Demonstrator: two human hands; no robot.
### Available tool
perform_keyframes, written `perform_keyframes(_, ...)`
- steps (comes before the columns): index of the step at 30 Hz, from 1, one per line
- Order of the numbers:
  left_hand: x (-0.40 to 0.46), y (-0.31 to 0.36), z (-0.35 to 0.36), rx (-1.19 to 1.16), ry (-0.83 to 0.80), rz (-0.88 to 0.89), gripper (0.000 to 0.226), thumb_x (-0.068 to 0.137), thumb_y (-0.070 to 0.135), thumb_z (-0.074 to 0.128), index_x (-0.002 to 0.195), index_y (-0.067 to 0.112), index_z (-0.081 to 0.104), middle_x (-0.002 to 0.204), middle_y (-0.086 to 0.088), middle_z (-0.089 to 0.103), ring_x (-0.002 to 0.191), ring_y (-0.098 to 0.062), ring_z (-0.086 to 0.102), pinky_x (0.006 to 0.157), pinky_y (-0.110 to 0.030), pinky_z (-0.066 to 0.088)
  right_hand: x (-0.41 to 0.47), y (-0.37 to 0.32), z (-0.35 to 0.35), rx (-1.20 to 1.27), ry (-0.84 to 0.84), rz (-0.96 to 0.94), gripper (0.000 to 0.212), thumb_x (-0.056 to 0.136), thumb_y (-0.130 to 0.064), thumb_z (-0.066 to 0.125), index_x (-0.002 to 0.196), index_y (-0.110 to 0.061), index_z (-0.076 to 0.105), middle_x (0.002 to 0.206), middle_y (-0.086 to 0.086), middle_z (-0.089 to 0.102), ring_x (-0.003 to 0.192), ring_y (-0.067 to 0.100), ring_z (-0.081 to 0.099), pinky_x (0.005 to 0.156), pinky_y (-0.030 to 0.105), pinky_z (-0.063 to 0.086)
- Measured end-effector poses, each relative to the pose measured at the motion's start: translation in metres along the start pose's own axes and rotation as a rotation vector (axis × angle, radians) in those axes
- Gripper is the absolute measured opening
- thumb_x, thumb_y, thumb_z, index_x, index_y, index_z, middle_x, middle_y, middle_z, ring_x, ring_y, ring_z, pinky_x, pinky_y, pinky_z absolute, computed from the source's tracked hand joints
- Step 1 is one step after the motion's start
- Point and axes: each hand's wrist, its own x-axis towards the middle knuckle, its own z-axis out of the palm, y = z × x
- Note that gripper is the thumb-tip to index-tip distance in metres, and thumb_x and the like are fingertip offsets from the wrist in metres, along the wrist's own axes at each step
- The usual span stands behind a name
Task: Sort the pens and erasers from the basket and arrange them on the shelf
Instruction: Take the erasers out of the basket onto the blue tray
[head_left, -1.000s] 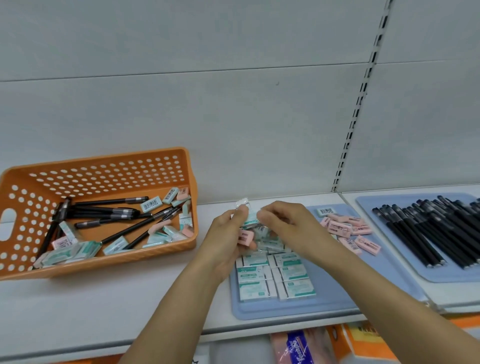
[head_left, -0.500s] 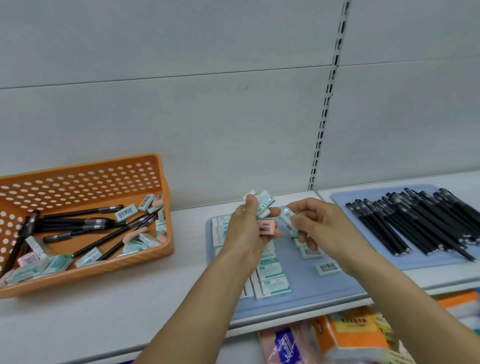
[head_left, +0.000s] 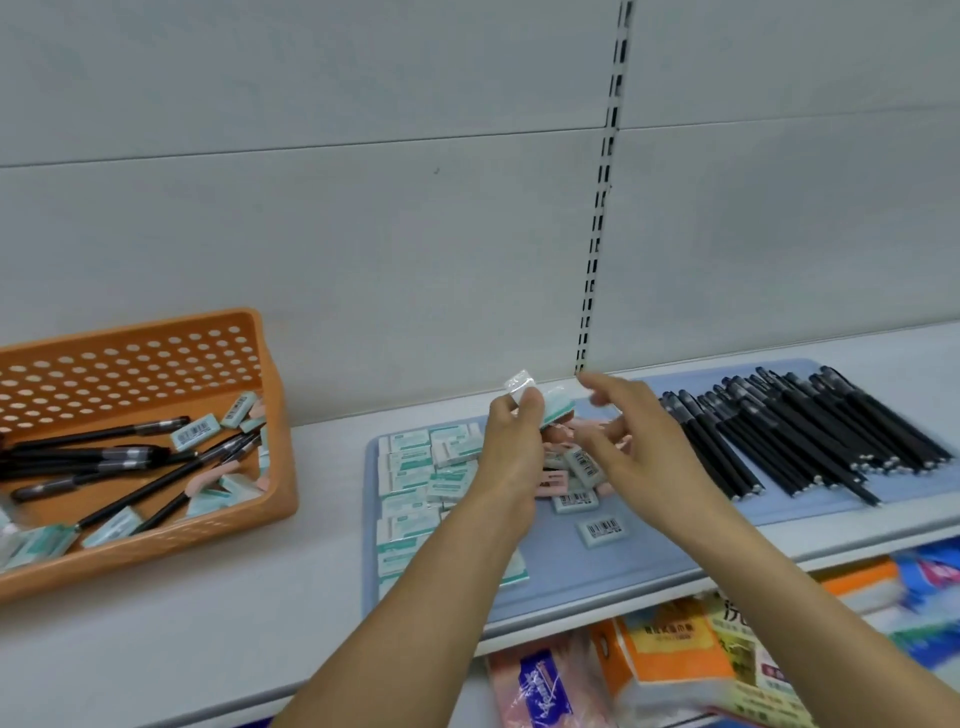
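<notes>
Centre of frame: the left hand (head_left: 511, 452) gripped a small bunch of erasers (head_left: 540, 402), at least two, their white and teal ends showing above the curled fingers; the exact number could not be told. Just to its right, the right hand (head_left: 636, 436) hovered with fingers spread and relaxed, holding nothing, its outline blurred. Both hands were raised over a blue mat (head_left: 582, 566) on the white shelf (head_left: 218, 623), and hid part of what lay on it. On the mat's left half, teal-and-white erasers (head_left: 410, 470) lay in rows, partly covered by the left forearm; near its middle, pink erasers (head_left: 550, 483) and three barcode-up erasers (head_left: 600, 529) lay loose. At right of frame, a second blue mat (head_left: 924, 493) carried a fan of black pens (head_left: 795, 436), too closely packed to count. At left of frame, the orange perforated basket (head_left: 275, 467) stood on the shelf, holding about eight black pens mixed with loose teal and pink erasers (head_left: 195, 430). A slotted upright (head_left: 602, 208) ran down the grey back panel. Lower right of frame, below the shelf edge, packaged goods (head_left: 670, 660) lay blurred.
</notes>
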Motion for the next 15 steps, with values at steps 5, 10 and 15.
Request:
perform_keyframes(5,-0.007,0.007,-0.015,-0.003,-0.029,0.079,0.015,0.101,0.028,0.044,0.105,0.017,0.053,0.086,-0.001,0.065,0.060,-0.006,0.060,0.051,-0.021,0.048,0.020,-0.018,0.012,-0.206,-0.059,-0.286,0.038,0.089,-0.010,0.066,0.126,-0.019,0.059,0.109,-0.004,0.058,0.081,0.010,0.054,0.074,0.026,0.047)
perform_keyframes(10,0.003,0.023,-0.063,-0.011,0.124,0.190,0.019,0.103,0.022,0.039,0.095,0.015,0.055,0.085,-0.005,0.062,0.065,-0.015,0.055,0.059,-0.027,0.043,0.038,-0.032,0.036,-0.235,-0.092,-0.304,0.023,0.090,-0.022,0.065,0.113,-0.018,0.062,0.095,-0.008,0.058,0.075,0.010,0.052,0.072,0.025,0.043)
perform_keyframes(15,0.018,0.036,-0.127,0.654,0.243,0.346,0.022,0.101,0.017,0.038,0.105,0.021,0.059,0.089,-0.001,0.060,0.073,-0.015,0.056,0.069,-0.029,0.043,0.074,-0.031,0.058,-0.047,-0.200,-0.046,0.019,0.094,-0.011,0.057,0.111,-0.012,0.067,0.080,-0.013,0.056,0.073,0.004,0.055,0.069,0.012,0.041)
